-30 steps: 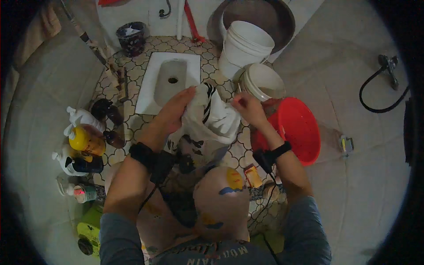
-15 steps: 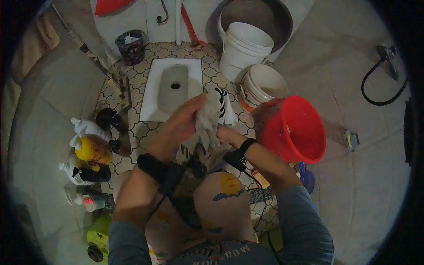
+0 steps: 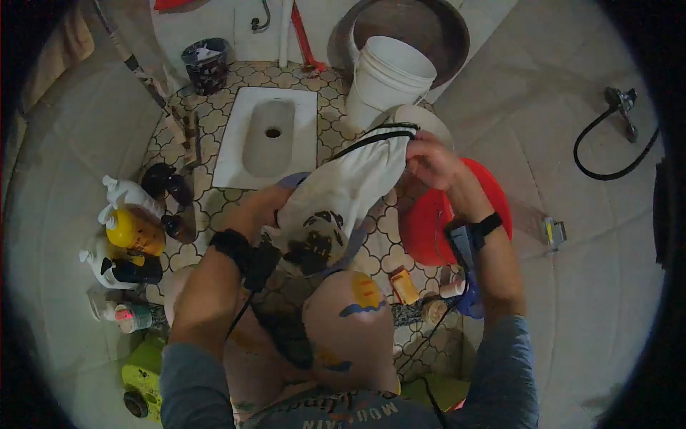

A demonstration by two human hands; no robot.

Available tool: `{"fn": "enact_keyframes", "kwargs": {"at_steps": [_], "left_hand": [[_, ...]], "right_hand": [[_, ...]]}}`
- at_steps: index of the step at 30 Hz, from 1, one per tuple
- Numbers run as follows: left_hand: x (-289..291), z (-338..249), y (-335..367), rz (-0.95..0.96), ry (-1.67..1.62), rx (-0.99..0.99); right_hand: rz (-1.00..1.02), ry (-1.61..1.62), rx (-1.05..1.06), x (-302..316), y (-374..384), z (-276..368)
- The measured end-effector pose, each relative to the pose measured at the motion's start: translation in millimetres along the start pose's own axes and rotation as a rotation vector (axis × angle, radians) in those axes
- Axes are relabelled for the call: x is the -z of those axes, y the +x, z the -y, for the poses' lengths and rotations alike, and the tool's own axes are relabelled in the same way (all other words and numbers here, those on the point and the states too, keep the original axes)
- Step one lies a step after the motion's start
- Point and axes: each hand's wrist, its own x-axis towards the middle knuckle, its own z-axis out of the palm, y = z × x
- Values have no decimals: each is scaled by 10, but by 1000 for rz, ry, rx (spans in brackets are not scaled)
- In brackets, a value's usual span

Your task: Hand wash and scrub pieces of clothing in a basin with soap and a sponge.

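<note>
A white garment [image 3: 350,182] with black trim and a dark printed patch is stretched between my two hands, above my knees. My left hand [image 3: 268,207] is closed on its lower left side, the fingers partly hidden behind the fabric. At the upper right end, by the black trim, my right hand [image 3: 434,161] grips the fabric in bent fingers. Behind and beneath the garment shows part of a bluish-purple basin [image 3: 357,244]; its inside is mostly hidden. Just below my right hand and forearm stands a red bucket [image 3: 421,232].
White buckets [image 3: 393,71] and a large dark tub [image 3: 450,36] stand at the back right. A squat toilet [image 3: 236,136] is set in the floor ahead. Several bottles [image 3: 136,232] line the left side. A yellow box [image 3: 404,286] and small containers lie right of my knees.
The garment was bunched between my hands and is now spread out. My right hand has moved up and right with one end, while my left hand has moved lower and left.
</note>
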Motion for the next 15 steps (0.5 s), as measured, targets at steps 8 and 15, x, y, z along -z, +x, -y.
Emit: {"fn": "enact_keyframes", "kwargs": {"at_steps": [8,15], "left_hand": [[-35,-344,-318,23,-457,-475],[-333,-483,-275,195,-489,-444]], "right_hand": [[-408,-556,-55,334,-410,563],[-393,-960,489,-2,-16,34]]}}
